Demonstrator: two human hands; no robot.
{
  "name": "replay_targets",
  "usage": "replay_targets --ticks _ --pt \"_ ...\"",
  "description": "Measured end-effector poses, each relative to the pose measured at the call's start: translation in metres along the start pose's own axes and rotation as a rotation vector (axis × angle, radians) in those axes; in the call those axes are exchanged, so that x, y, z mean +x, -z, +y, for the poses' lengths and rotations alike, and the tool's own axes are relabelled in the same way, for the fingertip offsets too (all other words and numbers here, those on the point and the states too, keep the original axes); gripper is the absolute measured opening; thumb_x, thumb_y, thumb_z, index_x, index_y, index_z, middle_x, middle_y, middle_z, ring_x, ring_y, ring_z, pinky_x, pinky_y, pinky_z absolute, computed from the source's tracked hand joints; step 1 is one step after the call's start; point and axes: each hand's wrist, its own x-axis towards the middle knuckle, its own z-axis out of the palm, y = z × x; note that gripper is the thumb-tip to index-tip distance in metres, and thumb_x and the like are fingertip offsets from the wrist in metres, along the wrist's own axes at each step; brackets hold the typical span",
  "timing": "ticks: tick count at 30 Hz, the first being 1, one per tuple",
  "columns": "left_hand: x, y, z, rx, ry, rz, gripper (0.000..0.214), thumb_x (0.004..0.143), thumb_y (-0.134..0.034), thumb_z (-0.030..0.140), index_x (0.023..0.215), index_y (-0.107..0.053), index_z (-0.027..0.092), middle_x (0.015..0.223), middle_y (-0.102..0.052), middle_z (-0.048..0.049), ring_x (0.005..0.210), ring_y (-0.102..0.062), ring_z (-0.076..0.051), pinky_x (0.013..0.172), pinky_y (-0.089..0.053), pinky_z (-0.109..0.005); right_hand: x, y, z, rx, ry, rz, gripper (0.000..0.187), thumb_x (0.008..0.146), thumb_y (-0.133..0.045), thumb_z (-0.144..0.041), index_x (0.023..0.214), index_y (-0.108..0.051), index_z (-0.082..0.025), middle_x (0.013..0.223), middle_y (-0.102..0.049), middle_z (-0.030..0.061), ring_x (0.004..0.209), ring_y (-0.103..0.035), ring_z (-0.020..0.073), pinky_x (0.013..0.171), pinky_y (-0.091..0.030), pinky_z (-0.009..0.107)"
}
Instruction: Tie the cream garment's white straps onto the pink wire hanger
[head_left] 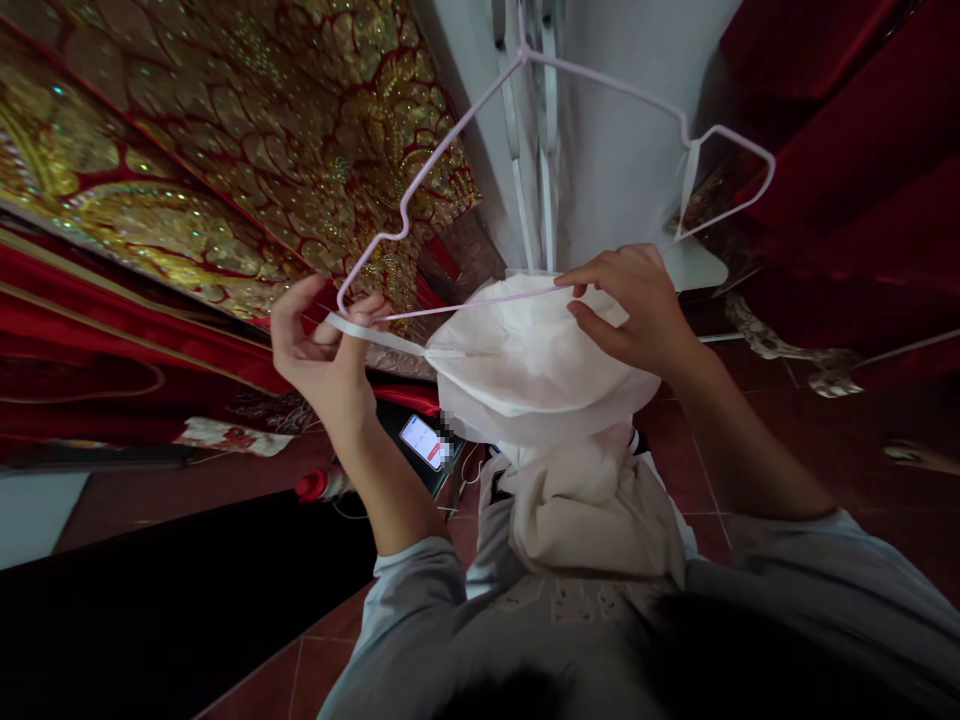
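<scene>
A pale pink wire hanger (592,80) hangs in front of me, hooked up near a white wall. A bundled white garment (525,370) is gathered under the hanger's bottom bar. My left hand (319,345) is closed, pinching a white strap (375,337) of the garment at the hanger's left end. My right hand (630,305) is closed on the white cloth and the bottom bar near the middle. Another white strap (686,195) hangs from the hanger's right shoulder.
Red cloth with gold embroidery (202,150) hangs at the left, dark red fabric (862,170) at the right. A lit phone (424,441) lies on the red tiled floor (825,450) below, near a red-capped object (319,484). Cream cloth (592,510) lies on my lap.
</scene>
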Motion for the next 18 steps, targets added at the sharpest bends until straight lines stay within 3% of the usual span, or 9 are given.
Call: replay_targets --ticks 3,7,10,14,18 --pt "0.009 -0.008 -0.004 0.01 -0.026 0.05 0.026 0.092 -0.08 0.019 0.114 -0.067 0.026 0.11 -0.079 0.0015 0.093 -0.082 -0.027 0.08 -0.069 -0.042 -0.001 -0.003 -0.001 -0.009 -0.003 0.01 0.022 0.095 -0.06 -0.027 0.115 -0.068 -0.031 0.093 -0.07 0.002 0.09 -0.064 0.024 0.093 -0.044 0.047" --pt "0.021 -0.025 0.003 -0.019 0.055 0.004 0.037 0.089 -0.085 0.02 0.116 -0.06 0.027 0.117 -0.077 0.0016 0.124 -0.073 -0.036 0.08 -0.067 -0.039 -0.001 -0.007 -0.004 -0.028 0.021 0.052 0.021 0.095 -0.06 -0.026 0.114 -0.067 -0.03 0.089 -0.07 0.0007 0.087 -0.064 0.0224 0.09 -0.044 0.045" --pt "0.021 -0.039 0.017 -0.062 0.108 0.0 0.05 0.086 -0.09 0.021 0.122 -0.057 0.029 0.117 -0.076 0.0013 0.134 -0.067 -0.036 0.082 -0.065 -0.036 -0.002 -0.008 -0.004 -0.015 0.008 0.05 0.021 0.096 -0.059 -0.026 0.114 -0.067 -0.031 0.09 -0.07 0.001 0.088 -0.064 0.0226 0.091 -0.045 0.045" --pt "0.014 -0.043 0.024 -0.074 0.123 -0.039 0.033 0.093 -0.084 0.029 0.118 -0.062 0.026 0.11 -0.077 -0.0001 0.133 -0.066 -0.033 0.086 -0.062 -0.038 -0.003 -0.006 -0.003 -0.032 0.008 0.059 0.019 0.096 -0.059 -0.027 0.112 -0.067 -0.031 0.088 -0.07 0.001 0.087 -0.064 0.023 0.091 -0.045 0.046" --pt "0.006 -0.035 0.005 -0.16 0.148 -0.037 0.026 0.095 -0.081 0.028 0.114 -0.065 0.026 0.092 -0.074 0.001 0.111 -0.074 -0.027 0.08 -0.059 -0.036 -0.004 -0.006 -0.003 -0.051 0.046 0.116 0.018 0.096 -0.059 -0.025 0.11 -0.068 -0.031 0.086 -0.069 0.0005 0.085 -0.064 0.0229 0.088 -0.044 0.045"
